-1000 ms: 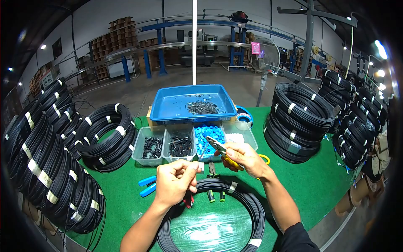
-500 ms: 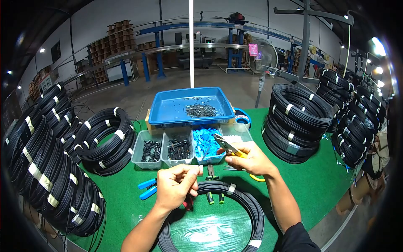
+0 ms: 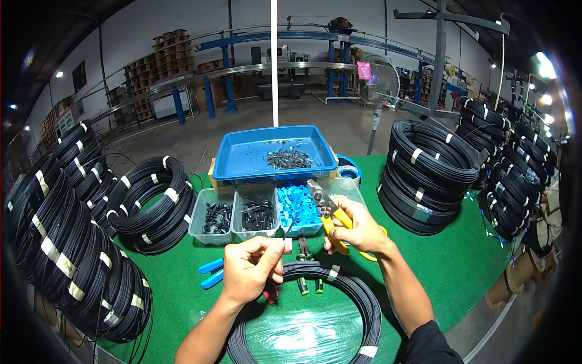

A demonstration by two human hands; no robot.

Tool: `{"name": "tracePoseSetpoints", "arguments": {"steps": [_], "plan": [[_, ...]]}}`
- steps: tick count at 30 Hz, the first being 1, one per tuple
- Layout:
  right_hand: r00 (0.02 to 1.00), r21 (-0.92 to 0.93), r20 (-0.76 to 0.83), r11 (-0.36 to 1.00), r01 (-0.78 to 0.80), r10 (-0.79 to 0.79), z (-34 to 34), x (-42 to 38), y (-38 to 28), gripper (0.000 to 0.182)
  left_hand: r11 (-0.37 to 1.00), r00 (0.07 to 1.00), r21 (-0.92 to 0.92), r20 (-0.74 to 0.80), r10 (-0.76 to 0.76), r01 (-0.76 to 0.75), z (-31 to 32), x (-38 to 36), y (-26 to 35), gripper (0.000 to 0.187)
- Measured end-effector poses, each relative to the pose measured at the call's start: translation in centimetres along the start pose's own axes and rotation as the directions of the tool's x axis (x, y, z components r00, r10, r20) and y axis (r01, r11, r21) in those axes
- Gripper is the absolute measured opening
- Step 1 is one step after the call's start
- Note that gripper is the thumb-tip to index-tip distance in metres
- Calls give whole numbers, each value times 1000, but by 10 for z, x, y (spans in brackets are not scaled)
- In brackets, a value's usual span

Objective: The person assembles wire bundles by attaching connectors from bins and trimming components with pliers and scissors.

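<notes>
Since a second ago the yellow-handled wire strippers (image 3: 328,212) have swung away from the thin cable end (image 3: 293,223), and their head points more upright now. The right hand (image 3: 351,229) has its fingers curled around the handles, just past the far right side of the big black cable coil (image 3: 371,306); can't tell if the jaws are parted. The left hand (image 3: 251,267) pinches that cable end between thumb and forefinger, over the coil's far left edge. Black-and-green pliers (image 3: 304,247) poke out beyond the coil, blue plastic pieces (image 3: 296,205) sit further back, and a blue tray (image 3: 242,148) stands behind those.
</notes>
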State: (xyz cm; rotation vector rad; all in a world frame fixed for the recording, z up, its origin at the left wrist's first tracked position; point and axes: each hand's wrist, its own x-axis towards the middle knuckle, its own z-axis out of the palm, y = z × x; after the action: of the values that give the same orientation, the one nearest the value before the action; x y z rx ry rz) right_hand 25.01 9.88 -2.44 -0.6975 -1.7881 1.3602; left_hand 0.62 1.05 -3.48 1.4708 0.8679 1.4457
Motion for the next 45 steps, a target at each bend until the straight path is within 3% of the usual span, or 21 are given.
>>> {"name": "tracePoseSetpoints", "arguments": {"steps": [3,6,9,11,13,14,17,19,21,22,26,31,37,45], "plan": [[999,4,-13,999,37,-37,1,1,3,15,1000,1000,26,-29,-9,10,2,1,5,24],[992,69,-67,993,-98,103,3,2,-2,9,1000,1000,29,-28,-10,11,2,1,5,24],[996,39,-84,999,-16,20,6,0,3,16,1000,999,20,-37,-13,13,2,1,7,24],[997,-60,-61,997,-49,46,11,-1,-1,20,1000,999,19,-38,-10,11,1,2,9,25],[991,-97,-121,994,49,-60,23,-1,-8,26,1000,999,18,-41,-10,11,0,2,12,25],[991,-282,-102,958,59,-91,21,-3,-10,23,1000,999,9,-32,-11,12,0,1,14,25],[973,-181,-124,968,172,-196,22,-5,-12,31,999,999,-24,-33,24,-25,-1,1,7,23],[970,-231,-84,952,202,-227,16,-6,-12,39,997,997,-47,-42,62,-63,-1,0,5,21],[992,55,105,996,70,-75,10,-6,-18,47,998,1000,57,4,-5,4,-2,-4,13,18],[986,-15,150,997,82,-78,5,-5,-12,58,999,1000,46,-2,-9,9,0,-4,16,16],[984,28,166,998,62,-66,6,-7,-15,62,999,999,28,-14,-41,41,4,-5,20,16],[986,17,157,998,60,-62,7,-7,-16,63,991,996,104,-29,83,-79,2,-5,18,19],[989,-21,125,996,84,-80,11,-7,-17,64,999,999,50,-49,-1,4,6,-6,23,19],[989,-103,119,990,100,-87,12,-6,-18,63,999,998,52,-62,13,-9,7,-5,22,19]]}}
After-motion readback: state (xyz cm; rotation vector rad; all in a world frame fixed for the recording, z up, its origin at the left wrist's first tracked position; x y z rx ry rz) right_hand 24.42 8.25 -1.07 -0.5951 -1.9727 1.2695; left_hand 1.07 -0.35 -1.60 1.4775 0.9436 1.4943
